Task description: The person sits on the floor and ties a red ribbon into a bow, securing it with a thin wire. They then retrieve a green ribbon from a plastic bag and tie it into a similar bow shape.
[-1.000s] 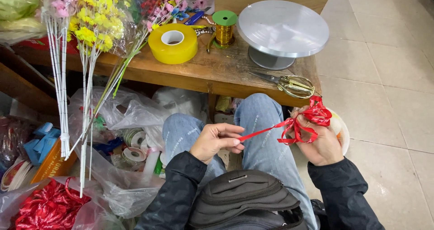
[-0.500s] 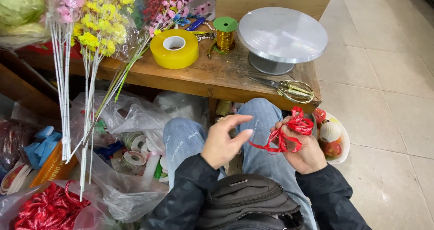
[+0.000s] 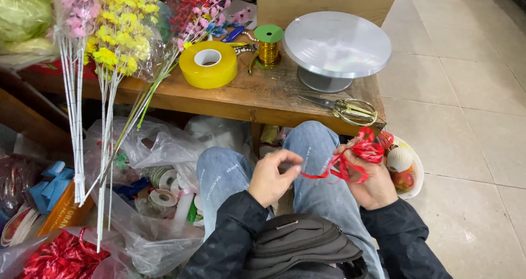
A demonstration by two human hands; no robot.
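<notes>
A looped bunch of red ribbon (image 3: 356,155) sits in my right hand (image 3: 370,177), over my right knee. One strand of it runs left to my left hand (image 3: 271,175), whose thumb and fingers pinch its end (image 3: 307,176) above my lap. Both hands are in front of the low wooden table (image 3: 241,95). Scissors with gold handles (image 3: 345,109) lie on the table's near right corner, just above my right hand.
The table carries a fat yellow tape roll (image 3: 208,64), a spool of gold wire (image 3: 268,46) and a silver turntable (image 3: 335,46). Artificial flower stems (image 3: 104,65) lean at the left. Plastic bags with ribbon rolls (image 3: 164,186) lie on the floor. A white bowl of fruit (image 3: 402,166) stands at the right.
My left hand let go of the taut strand, opened, then closed again on the ribbon's end nearer the bunch. The right hand shifted slightly down and left with the ribbon.
</notes>
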